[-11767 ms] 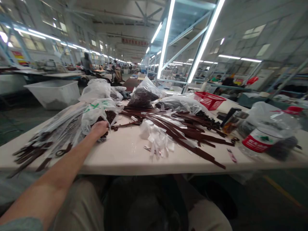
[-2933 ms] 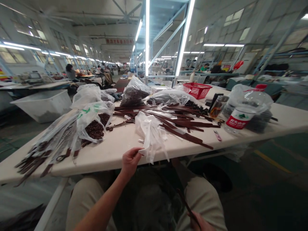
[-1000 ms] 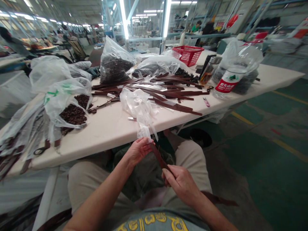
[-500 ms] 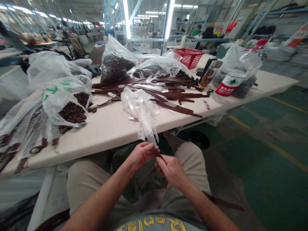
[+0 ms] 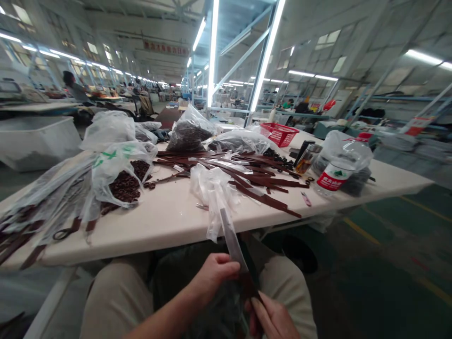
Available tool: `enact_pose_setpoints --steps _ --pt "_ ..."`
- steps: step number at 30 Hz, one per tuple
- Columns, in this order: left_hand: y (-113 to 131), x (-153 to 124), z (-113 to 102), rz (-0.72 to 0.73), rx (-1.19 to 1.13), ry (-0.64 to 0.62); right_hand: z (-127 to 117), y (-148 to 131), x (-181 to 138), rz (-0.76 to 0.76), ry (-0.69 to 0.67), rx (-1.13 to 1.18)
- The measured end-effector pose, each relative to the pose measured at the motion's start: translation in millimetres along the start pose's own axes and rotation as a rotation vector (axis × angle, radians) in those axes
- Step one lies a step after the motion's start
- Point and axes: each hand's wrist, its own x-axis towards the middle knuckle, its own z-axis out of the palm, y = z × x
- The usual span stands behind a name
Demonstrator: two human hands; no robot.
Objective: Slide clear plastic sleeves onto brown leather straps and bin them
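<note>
My left hand [image 5: 219,273] is closed, thumb over fingers, on a narrow clear plastic sleeve [image 5: 231,238] that slants up toward the table edge. Lower down, a dark brown strap [image 5: 248,284] runs at the sleeve's near end, and my right hand [image 5: 271,314] grips it near the bottom of the view. How far the strap reaches inside the sleeve I cannot tell. Just beyond, a heap of clear plastic sleeves [image 5: 212,181] hangs partly over the table edge. Behind it lie many loose brown straps [image 5: 263,181].
On the white table [image 5: 158,230] are a bag of small brown pieces [image 5: 125,183], bagged straps [image 5: 52,212], pink snips [image 5: 306,198], a large plastic bottle [image 5: 334,176], a glass bottle [image 5: 308,160] and a red basket [image 5: 280,135]. My knees are beneath its edge.
The view has tilted upward. Both hands sit lower in the picture and farther apart, nearer my body. More of the sleeve now shows stretched out between the heap and my left hand.
</note>
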Motion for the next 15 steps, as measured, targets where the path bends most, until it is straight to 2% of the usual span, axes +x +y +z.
enact_pose_setpoints --steps 3,5,8,10,12,15 --pt "-5.5 -7.8 10.0 -0.004 0.042 -0.13 -0.5 -31.7 17.1 -0.098 0.061 0.066" --pt "0.8 -4.6 7.5 -0.007 -0.04 -0.102 0.5 -39.7 21.0 -0.122 0.047 0.07" --pt "12.8 7.2 -2.0 0.01 -0.225 0.046 8.9 -28.0 16.9 -0.083 -0.06 0.074" --pt "15.3 11.7 -5.2 0.039 -0.246 0.096 15.8 -16.6 13.2 -0.049 -0.094 0.071" --pt "13.2 9.3 -2.7 0.05 -0.192 0.06 19.7 -12.3 11.8 -0.053 -0.054 0.053" --pt "9.0 -3.1 6.9 0.033 -0.101 -0.02 16.7 -19.9 13.3 -0.113 0.059 0.014"
